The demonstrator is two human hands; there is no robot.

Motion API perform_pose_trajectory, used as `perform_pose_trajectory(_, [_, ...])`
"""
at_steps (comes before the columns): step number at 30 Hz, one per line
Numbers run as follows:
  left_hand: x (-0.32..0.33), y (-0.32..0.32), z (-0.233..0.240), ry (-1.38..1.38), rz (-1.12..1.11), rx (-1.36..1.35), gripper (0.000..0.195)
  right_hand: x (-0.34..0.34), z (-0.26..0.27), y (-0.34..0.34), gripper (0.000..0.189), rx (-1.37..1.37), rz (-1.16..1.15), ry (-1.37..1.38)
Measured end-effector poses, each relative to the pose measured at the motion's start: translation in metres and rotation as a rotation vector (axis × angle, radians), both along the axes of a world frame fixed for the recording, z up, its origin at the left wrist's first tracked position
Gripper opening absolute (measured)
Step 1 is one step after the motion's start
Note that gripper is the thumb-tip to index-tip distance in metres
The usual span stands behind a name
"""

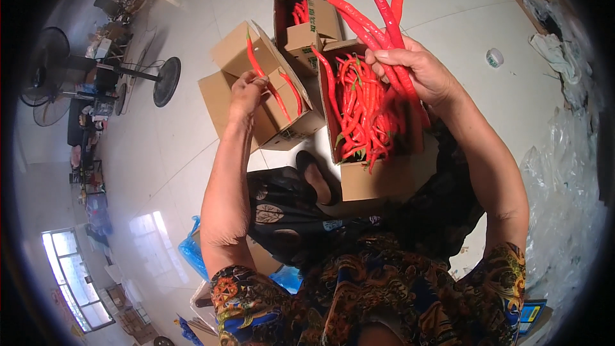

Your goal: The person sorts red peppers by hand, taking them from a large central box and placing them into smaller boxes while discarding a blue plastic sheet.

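Above the open cardboard box on the left [223, 101], my left hand [247, 93] pinches one long red chili pepper [256, 63] near its middle. Another red chili [291, 91] lies by that box's right side. My right hand [415, 69] grips several long red chilies [379, 5], some with green stems, fanned out beyond the fingers. It is over the right part of a cardboard box [377, 182] heaped with red chilies [362, 101]. The box's far right corner is hidden by the hand and the held chilies.
A third cardboard box [293, 43] with red chilies stands farther off. A pedestal fan [167, 81] is at the left, clear plastic sheeting [557, 202] at the right. A roll of tape [494, 57] lies on the tiled floor [451, 24]. A blue plastic bag [193, 252] is near my left elbow.
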State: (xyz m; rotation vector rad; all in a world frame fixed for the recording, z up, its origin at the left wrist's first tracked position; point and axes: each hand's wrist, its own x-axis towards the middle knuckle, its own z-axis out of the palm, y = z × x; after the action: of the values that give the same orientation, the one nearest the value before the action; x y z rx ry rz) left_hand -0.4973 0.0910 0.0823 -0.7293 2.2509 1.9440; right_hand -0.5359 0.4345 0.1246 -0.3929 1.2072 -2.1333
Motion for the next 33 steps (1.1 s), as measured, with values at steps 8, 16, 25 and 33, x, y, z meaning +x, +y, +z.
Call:
perform_pose_trajectory(8, [0.021, 0.093, 0.055, 0.206, -0.229, 0.332, 0.052, 0.017, 0.005, -0.02, 0.044, 0.287, 0.127, 0.149])
perform_pose_trajectory(16, [0.004, 0.118, 0.062, 0.22, -0.12, 0.564, 0.018, 0.024, 0.008, -0.034, 0.053, 0.382, 0.087, 0.149])
perform_pose_trajectory(25, [-0.009, 0.064, 0.054, 0.421, -0.226, 1.08, 0.035, -0.026, -0.003, 0.024, 0.025, 0.228, -0.267, 0.021])
perform_pose_trajectory(33, [-0.011, 0.07, 0.063, 0.477, -0.259, 1.223, 0.034, 0.021, -0.002, -0.017, 0.037, 0.419, 0.198, 0.002])
